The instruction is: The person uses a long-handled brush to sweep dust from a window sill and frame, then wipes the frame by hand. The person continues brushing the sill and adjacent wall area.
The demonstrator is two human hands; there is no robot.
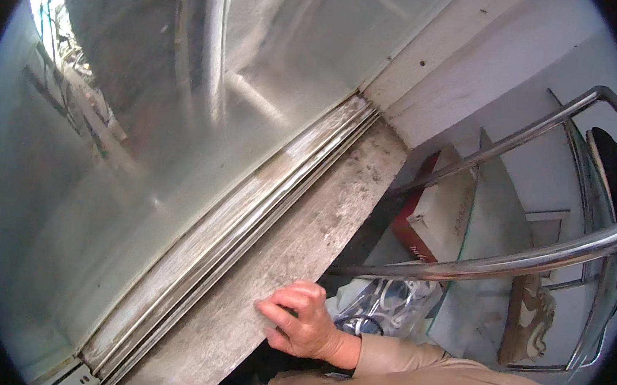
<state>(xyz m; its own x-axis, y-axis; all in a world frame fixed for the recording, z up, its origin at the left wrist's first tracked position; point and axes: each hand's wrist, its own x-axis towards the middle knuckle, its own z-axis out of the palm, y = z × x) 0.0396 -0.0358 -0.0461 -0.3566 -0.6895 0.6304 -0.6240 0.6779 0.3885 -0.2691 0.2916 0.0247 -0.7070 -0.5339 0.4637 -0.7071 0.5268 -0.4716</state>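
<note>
My right hand (302,321) is at the inner edge of a worn, stained window sill (280,261), its fingers loosely bent and a little apart. No object shows in it, though the palm side is hidden. A beige sleeve (398,357) covers the arm. Beyond the sill run the metal tracks of a sliding window (238,241), with dirt and flaking along the frame. Dusty glass (135,221) fills the left side and reflects pale shapes. My left hand is out of view.
Chromed tubular rails (500,264) curve across the right. Behind them are a red and white box (441,215), a glass shelf (481,295), a clear plastic bag with cables (387,304) and a carved ornament (531,322). A white wall (462,68) meets the sill's far end.
</note>
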